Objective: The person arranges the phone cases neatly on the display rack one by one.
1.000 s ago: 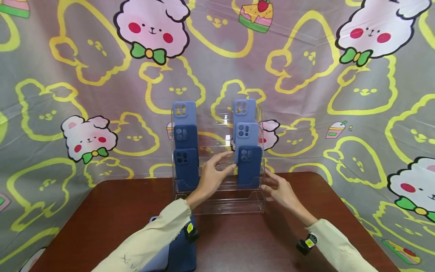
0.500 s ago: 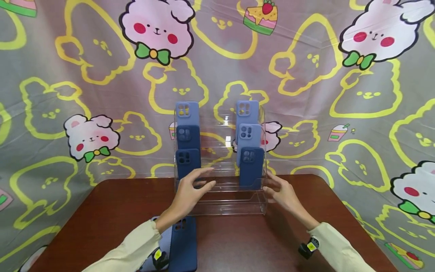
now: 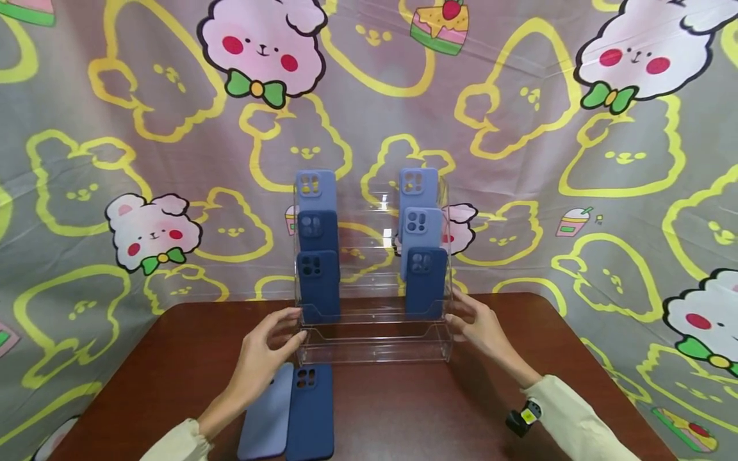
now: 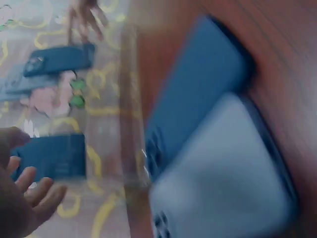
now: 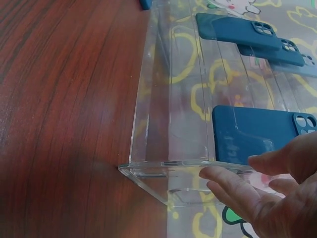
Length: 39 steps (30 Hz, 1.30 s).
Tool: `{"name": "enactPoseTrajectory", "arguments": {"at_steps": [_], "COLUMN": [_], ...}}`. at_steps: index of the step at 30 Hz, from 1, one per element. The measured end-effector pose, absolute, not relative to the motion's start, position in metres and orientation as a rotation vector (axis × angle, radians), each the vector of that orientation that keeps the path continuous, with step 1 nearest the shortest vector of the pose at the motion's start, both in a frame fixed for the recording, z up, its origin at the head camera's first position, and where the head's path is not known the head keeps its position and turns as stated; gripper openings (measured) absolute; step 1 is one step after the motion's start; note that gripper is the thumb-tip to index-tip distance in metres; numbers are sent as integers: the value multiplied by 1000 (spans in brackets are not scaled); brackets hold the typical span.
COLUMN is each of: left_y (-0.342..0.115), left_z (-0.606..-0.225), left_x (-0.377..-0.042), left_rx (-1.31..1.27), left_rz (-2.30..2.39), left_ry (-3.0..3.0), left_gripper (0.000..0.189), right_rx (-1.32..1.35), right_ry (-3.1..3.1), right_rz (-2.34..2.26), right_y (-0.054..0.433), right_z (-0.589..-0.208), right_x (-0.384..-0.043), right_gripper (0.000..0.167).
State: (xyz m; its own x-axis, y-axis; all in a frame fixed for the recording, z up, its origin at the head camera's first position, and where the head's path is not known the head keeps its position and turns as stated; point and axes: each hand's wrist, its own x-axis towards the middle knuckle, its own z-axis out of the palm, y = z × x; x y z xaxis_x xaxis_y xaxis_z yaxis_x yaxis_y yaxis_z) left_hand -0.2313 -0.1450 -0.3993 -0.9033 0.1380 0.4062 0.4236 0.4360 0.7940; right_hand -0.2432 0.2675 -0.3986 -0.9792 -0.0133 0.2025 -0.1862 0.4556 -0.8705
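Note:
A clear acrylic tiered stand holds phone cases in two columns. In its left column are a light blue case, a dark blue case and another dark blue case in front. The right column has two light blue cases behind a dark blue case. My left hand is at the stand's left edge, fingers spread and gently bent, holding nothing. My right hand is against the right side panel, its fingers extended along the clear edge.
A light blue phone case and a dark blue one lie side by side on the brown wooden table, in front of the stand. A patterned cloth hangs right behind the table.
My left hand has moved from the stand's middle, near the right column, leftward and down to its left edge, uncovering the front left case. My right hand has stayed by the right side.

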Motion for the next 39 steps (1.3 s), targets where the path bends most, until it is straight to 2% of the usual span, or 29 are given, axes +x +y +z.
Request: {"name": "enactPoseTrajectory", "arguments": {"at_steps": [6,19,25,28,35,39], "left_y": [-173,-208,-217,-218,-213,-212], "left_z": [-417,-442,-446,-447,-444,-444], "left_x": [-230,-240,-244,-245,-245,-245], "left_rx": [-345,-302,-310,-322,-356,-354], "left_rz": [-1237,-1007,-911,-859,-832,-820], "left_ry": [-2627,-3002,-3133,-3179,-3192,-3181], "left_gripper": [48,84,95,93,66,62], "right_rx": [164,163,168,177,176,160], "right_ry": [-2541,-2552,-2548,-2544,-2555,-2554], "right_rz": [1538,1508,1534,1538,1515,1514], "right_y": [265,267,267,267,267,266], "right_z": [-399,-397,-400,-401,-401,-401], "right_x": [-243,-243,-242,-242,-244,-243], "right_gripper": [64,65,66,66,64,64]}}
